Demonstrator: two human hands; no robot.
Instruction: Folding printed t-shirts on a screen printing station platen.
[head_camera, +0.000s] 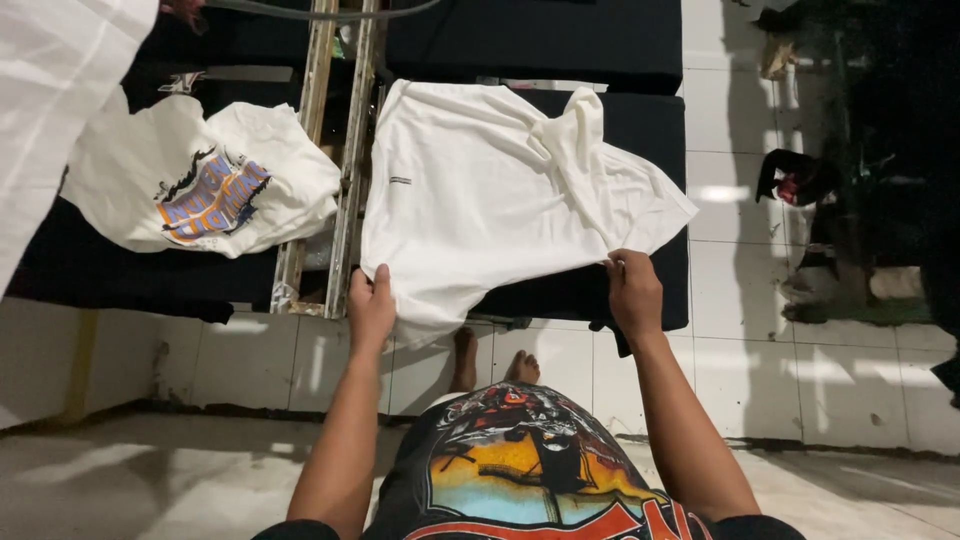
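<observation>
The white shirt (500, 200) lies flat on the black table (655, 130), stretching away from both hands. The left hand (370, 305) and right hand (633, 292) each close their grip on its near hem, equally near, one at each corner.

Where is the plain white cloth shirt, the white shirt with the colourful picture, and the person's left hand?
plain white cloth shirt (480, 190), head view, middle of its flat front.
white shirt with the colourful picture (290, 175), head view, plain cloth right of the print.
left hand (371, 305), head view, back of hand.
</observation>
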